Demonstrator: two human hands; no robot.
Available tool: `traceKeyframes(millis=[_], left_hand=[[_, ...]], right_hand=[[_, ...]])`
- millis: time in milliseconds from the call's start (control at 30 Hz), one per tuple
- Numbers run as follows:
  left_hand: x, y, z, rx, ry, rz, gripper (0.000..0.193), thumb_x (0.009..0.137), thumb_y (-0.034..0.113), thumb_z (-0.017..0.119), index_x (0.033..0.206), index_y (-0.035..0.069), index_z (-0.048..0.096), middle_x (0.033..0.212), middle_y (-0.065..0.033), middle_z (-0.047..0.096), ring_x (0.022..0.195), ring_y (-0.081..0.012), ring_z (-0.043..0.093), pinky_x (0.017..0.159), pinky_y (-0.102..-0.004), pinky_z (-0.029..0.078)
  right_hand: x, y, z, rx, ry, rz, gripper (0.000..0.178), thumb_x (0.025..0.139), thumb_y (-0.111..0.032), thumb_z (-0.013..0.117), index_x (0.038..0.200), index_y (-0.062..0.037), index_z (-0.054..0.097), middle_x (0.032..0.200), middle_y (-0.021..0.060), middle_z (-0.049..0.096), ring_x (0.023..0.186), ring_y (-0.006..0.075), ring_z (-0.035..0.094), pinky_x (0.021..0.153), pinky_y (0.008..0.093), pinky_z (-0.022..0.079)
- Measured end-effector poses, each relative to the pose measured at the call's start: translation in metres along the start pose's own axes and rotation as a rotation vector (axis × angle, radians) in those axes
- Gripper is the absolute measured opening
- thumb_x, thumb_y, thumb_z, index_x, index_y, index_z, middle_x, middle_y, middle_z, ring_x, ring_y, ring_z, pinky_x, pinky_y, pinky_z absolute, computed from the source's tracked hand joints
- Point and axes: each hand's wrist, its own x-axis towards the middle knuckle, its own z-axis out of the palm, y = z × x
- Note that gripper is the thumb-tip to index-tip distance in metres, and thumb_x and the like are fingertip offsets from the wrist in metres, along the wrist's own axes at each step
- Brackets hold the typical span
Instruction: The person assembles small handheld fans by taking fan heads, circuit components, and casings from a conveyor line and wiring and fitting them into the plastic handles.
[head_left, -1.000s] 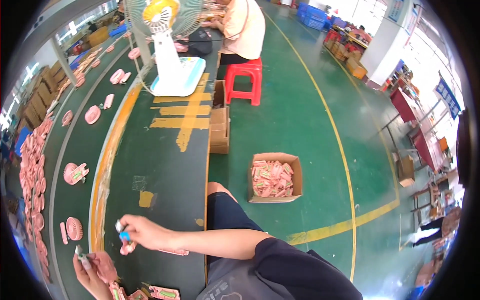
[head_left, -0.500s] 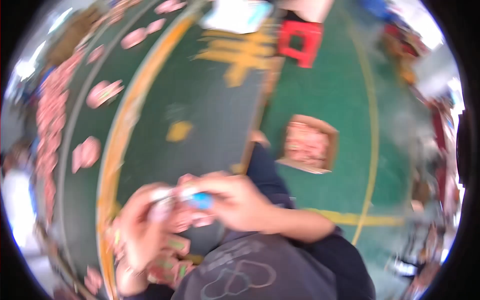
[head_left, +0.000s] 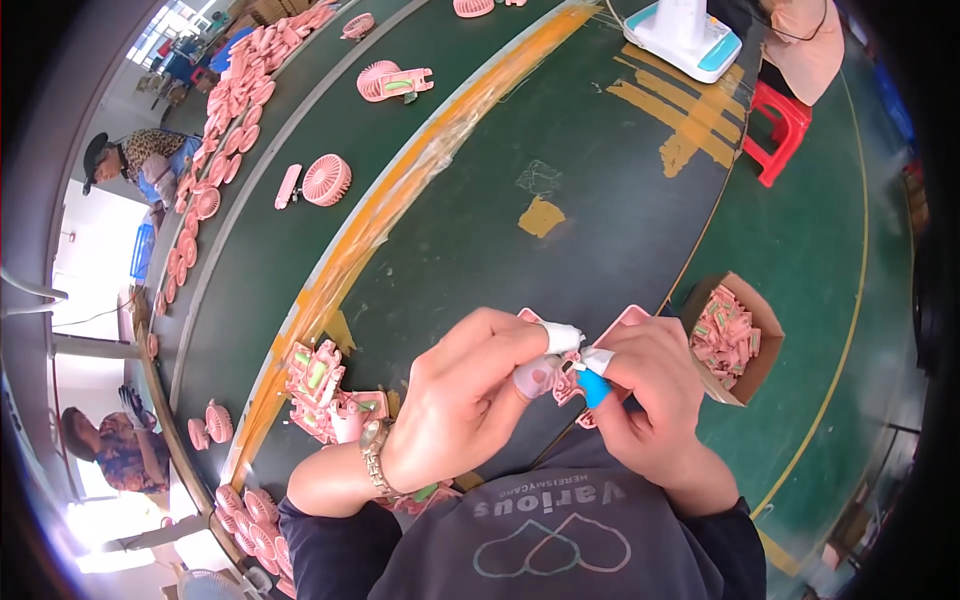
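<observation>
Between my fingertips is a small pink plastic part [head_left: 568,386], apparently a handle piece for a hand fan. My left hand [head_left: 448,395], with a white cover and a pale cover on its fingertips, pinches it from the left. My right hand [head_left: 652,400], wearing white and blue fingertip covers, grips it from the right. A pink shell edge [head_left: 627,320] shows just above the right fingers; the fingers hide most of it. Beside my left wrist lies a pile of pink handle parts [head_left: 322,385], some with green pieces inside.
On the left, a green conveyor belt [head_left: 255,265] carries pink fans [head_left: 326,180]; more fans [head_left: 215,170] line its far edge. A cardboard box [head_left: 769,352] of pink parts stands right of the table. Beyond are a red stool [head_left: 778,130], a white device [head_left: 690,45] and other people.
My view has turned, so the table and box appear farther right. Both hands stay together at the pink part, now shown sharply rather than blurred.
</observation>
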Motion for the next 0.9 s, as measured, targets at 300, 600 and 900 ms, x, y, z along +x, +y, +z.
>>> traceKeyframes(millis=[300,600,900], left_hand=[[0.001,-0.019,-0.01,0.466,-0.1,0.361,0.042,0.068,-0.004,0.066,0.11,0.002,0.067,0.101,-0.0163,0.056,0.077,-0.0259,0.065,0.062,-0.0321,0.054],[-0.022,-0.023,-0.015,-0.03,0.014,-0.255,0.03,0.095,-0.004,0.051,0.124,-0.006,0.053,0.108,-0.0113,0.058,0.091,-0.0157,0.062,0.076,-0.0266,0.053],[-0.013,-0.019,-0.004,-0.407,-0.049,-0.291,0.017,0.089,-0.003,0.063,0.106,-0.006,0.061,0.094,-0.0113,0.062,0.079,-0.0146,0.067,0.072,-0.0245,0.056]], right_hand=[[-0.009,0.004,0.013,0.493,-0.112,0.436,0.019,0.08,0.007,0.06,0.098,0.0011,0.061,0.087,0.0097,0.065,0.072,0.0251,0.064,0.073,0.0349,0.048],[-0.008,0.006,0.036,0.587,-0.141,0.428,0.012,0.081,-0.006,0.065,0.09,-0.002,0.057,0.075,0.0075,0.06,0.075,0.0228,0.061,0.084,0.0346,0.044],[-0.004,0.01,0.022,-0.02,-0.024,-0.086,0.024,0.06,-0.008,0.073,0.08,-0.0028,0.061,0.077,0.0058,0.062,0.073,0.023,0.061,0.069,0.0373,0.042]])
